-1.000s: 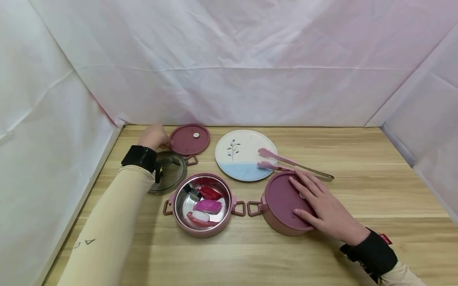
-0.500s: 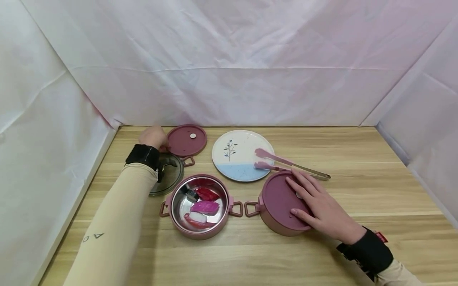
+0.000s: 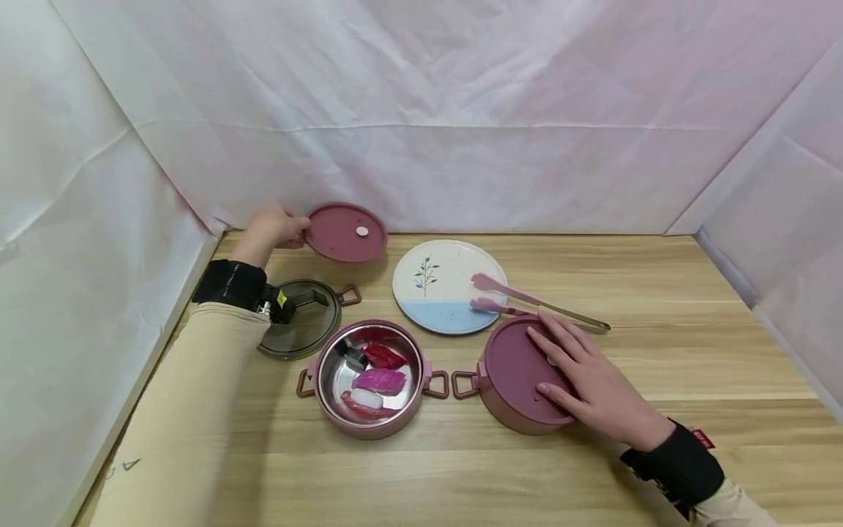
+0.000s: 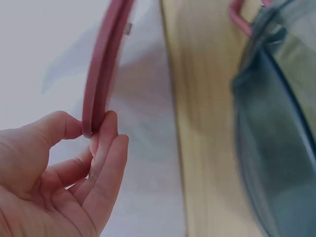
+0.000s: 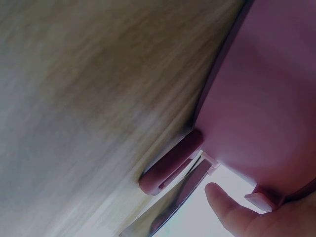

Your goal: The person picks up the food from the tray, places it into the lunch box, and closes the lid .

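At the back left, my left hand (image 3: 273,228) pinches the edge of a round maroon lid (image 3: 342,241), which is lifted above the table. In the left wrist view the thumb and fingertips grip the lid's rim (image 4: 98,98) from both sides. My right hand (image 3: 596,388) rests with fingers spread on the maroon lid (image 3: 520,366) of a covered pot (image 3: 510,417). Left of it stands an uncovered pot (image 3: 369,432) with a steel inside. It holds several food pieces, among them a magenta one (image 3: 380,380) and a red one (image 3: 384,356).
A glass lid (image 3: 306,326) with a dark handle lies under my left forearm. Pink-tipped tongs (image 3: 546,301) lie across a white and blue plate (image 3: 437,285) at the middle back. White cloth (image 3: 421,176) walls stand at the back and both sides.
The maroon lid has risen from the table with my left hand, which has moved up and slightly left. My right hand stays on the covered pot.
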### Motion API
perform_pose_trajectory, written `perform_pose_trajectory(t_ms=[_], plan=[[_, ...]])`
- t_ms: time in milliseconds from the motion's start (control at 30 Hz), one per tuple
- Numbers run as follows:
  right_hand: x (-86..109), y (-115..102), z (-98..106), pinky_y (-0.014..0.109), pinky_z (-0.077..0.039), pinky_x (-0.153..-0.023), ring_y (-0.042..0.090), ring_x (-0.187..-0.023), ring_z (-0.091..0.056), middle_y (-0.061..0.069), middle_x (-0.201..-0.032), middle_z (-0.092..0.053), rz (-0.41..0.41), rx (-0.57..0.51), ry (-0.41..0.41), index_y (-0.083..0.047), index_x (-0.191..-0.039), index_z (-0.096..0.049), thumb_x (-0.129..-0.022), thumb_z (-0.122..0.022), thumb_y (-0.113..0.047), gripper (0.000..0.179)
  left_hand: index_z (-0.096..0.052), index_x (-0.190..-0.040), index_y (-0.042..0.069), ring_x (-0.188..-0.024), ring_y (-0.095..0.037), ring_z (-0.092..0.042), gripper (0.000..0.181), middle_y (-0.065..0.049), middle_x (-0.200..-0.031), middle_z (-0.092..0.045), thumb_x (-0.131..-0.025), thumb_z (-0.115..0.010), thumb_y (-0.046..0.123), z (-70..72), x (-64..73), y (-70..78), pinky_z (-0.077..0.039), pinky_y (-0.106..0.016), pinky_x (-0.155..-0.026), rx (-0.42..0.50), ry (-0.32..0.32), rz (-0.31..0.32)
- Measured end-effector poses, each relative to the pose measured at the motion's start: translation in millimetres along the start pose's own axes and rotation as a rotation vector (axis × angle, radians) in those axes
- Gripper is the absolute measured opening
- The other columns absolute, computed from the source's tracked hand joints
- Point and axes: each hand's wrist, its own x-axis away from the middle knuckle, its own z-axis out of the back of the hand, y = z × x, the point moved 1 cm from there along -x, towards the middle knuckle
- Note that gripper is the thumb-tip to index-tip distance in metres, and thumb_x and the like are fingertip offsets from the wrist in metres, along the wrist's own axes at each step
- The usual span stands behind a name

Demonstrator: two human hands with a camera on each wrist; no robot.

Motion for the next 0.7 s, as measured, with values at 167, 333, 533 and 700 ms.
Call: perform_pose_trajectory(t_ms=[167,333,533,700], plan=[[-1.2,0.9,0.1,0.004,0.001,-0.116,0.024,-0.155,-0.014,0.011,-0.165,-0.025,0.005,0.002,0.008,-0.019,-0.157,-0.034,-0.087,-0.074,-0.032,0.081,-0.058,-0.125,-0.014,-0.065,-0.001,-0.061,0.041,0.002,-0.077,-0.061,-0.102,-0.049,0.019,9.8,14.5,7.3,-0.059,-0.018,-0.069,0.012,-0.035,-0.039],[-2.2,2.5,0.4,0.005,0.001,-0.118,0.023,-0.156,-0.013,0.011,-0.165,-0.025,0.013,0.002,0.007,-0.019,-0.157,-0.034,-0.088,-0.074,-0.032,0.081,-0.06,-0.125,-0.013,-0.068,0.001,-0.062,0.039,-0.008,-0.093,-0.067,-0.102,-0.051,0.018,7.4,42.3,9.4,-0.062,-0.025,-0.078,-0.044,-0.054,-0.111],[-3.4,4.5,1.4,0.005,0.003,-0.117,0.029,-0.154,-0.018,0.012,-0.166,-0.024,0.008,0.005,0.012,-0.019,-0.157,-0.034,-0.088,-0.073,-0.031,0.08,-0.058,-0.126,-0.013,-0.073,0.0,-0.065,0.037,-0.02,-0.105,-0.068,-0.102,-0.053,0.014,-11.3,81.4,3.6,-0.061,-0.021,-0.076,-0.029,-0.138,-0.218],[-5.1,6.0,1.9,0.006,0.003,-0.118,0.028,-0.154,-0.017,0.012,-0.165,-0.025,0.009,0.004,0.016,-0.018,-0.157,-0.034,-0.088,-0.073,-0.03,0.08,-0.063,-0.122,-0.009,-0.08,-0.006,-0.067,0.031,-0.018,-0.105,-0.068,-0.101,-0.055,0.013,-28.2,109.0,-9.3,-0.061,-0.026,-0.078,-0.053,-0.192,-0.252]])
